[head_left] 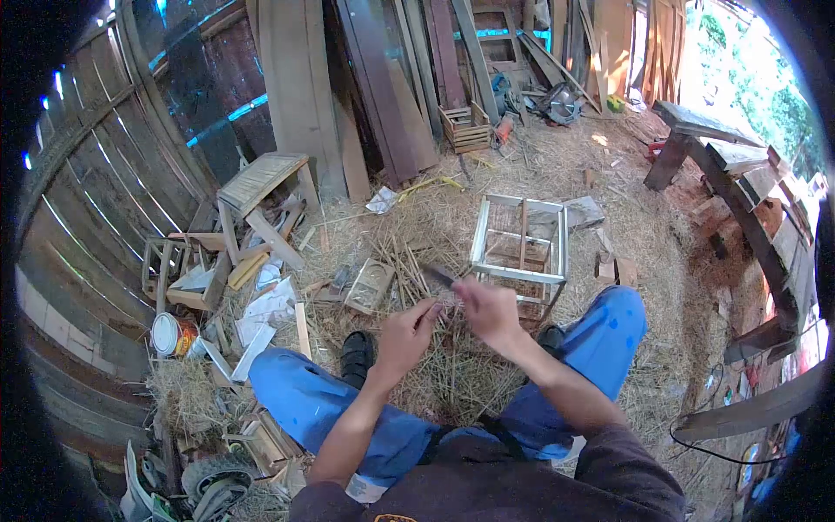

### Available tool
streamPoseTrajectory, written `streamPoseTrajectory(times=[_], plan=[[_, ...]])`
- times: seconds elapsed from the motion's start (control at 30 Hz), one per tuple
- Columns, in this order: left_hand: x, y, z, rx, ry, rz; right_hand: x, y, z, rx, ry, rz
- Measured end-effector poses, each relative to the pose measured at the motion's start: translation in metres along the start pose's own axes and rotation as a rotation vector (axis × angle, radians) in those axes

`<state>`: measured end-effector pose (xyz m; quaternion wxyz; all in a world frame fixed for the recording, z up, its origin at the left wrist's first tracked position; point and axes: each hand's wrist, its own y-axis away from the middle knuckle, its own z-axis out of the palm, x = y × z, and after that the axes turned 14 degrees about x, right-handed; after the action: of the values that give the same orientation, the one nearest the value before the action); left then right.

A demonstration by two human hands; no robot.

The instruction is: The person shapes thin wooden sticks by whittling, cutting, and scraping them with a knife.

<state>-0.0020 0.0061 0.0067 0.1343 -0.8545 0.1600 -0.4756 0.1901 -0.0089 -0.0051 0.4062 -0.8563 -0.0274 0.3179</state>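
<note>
My right hand (491, 311) is closed around a knife (440, 277), whose dark blade points up and to the left. Just left of it, my left hand (404, 339) has its thumb and fingers pinched together. Whatever lies in that pinch is too small to make out. Both hands are close together above a litter of thin sticks (452, 374) between my knees. Beyond my left hand, a flat wooden piece (371, 287) lies on the ground. A white-edged wooden frame (519, 277) stands just past my right hand.
On the left are a small wooden stool (261, 183), a paint can (172, 334) and wood scraps. Boards (374, 87) lean on the back wall near a slatted crate (466, 128) and a circular saw (561, 104). A heavy timber bench (748, 209) stands at right.
</note>
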Motion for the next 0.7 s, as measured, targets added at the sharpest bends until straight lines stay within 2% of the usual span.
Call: streamPoseTrajectory(times=[0.07, 0.1, 0.17, 0.2, 0.33, 0.43, 0.53, 0.57, 0.67, 0.7], plan=[[0.004, 0.002, -0.006, -0.006, 0.000, -0.089, 0.011, -0.019, 0.000, 0.166, -0.027, 0.121], [0.000, 0.003, -0.003, 0.042, 0.034, -0.007, 0.015, -0.031, -0.008, 0.219, -0.049, 0.227], [-0.011, 0.006, 0.006, 0.137, 0.107, 0.154, 0.022, -0.033, -0.016, 0.212, 0.035, 0.299], [-0.008, 0.007, 0.006, 0.120, 0.099, 0.125, 0.024, -0.033, -0.019, 0.208, 0.077, 0.334], [0.003, 0.007, 0.002, 0.053, 0.045, 0.043, 0.002, 0.011, -0.004, -0.053, -0.051, 0.003], [0.004, 0.003, -0.003, 0.060, 0.023, 0.014, 0.000, -0.003, 0.005, 0.139, -0.093, -0.014], [0.003, 0.005, -0.001, 0.090, 0.064, 0.068, 0.014, -0.037, -0.022, 0.129, 0.012, 0.376], [0.003, 0.005, 0.000, 0.104, 0.084, 0.102, 0.021, -0.039, -0.027, 0.080, 0.110, 0.407], [0.010, 0.005, 0.002, 0.030, 0.066, 0.017, 0.010, -0.011, -0.016, 0.036, 0.076, 0.185], [0.007, 0.004, 0.004, 0.040, 0.083, 0.012, 0.002, -0.003, -0.006, 0.156, -0.049, 0.009]])
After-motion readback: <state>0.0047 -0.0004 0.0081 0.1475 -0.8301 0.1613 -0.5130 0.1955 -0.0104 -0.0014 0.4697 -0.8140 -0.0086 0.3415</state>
